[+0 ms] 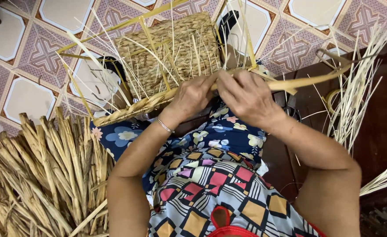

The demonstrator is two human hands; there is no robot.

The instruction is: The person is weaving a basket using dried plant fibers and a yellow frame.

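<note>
Nearest, on the lap, the left hand (192, 97) and right hand (247, 97) each close their grip on a fibre strand at the braided rim (132, 110) of the half-woven basket (169, 52), whose wall looks finished while loose stakes (92, 39) still jut beyond over the tiled floor (22, 48).

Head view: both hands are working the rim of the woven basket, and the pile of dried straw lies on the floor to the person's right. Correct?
Not quite. In the head view the straw pile lies to the person's left. The left hand and right hand do meet at the rim of the basket.
</note>
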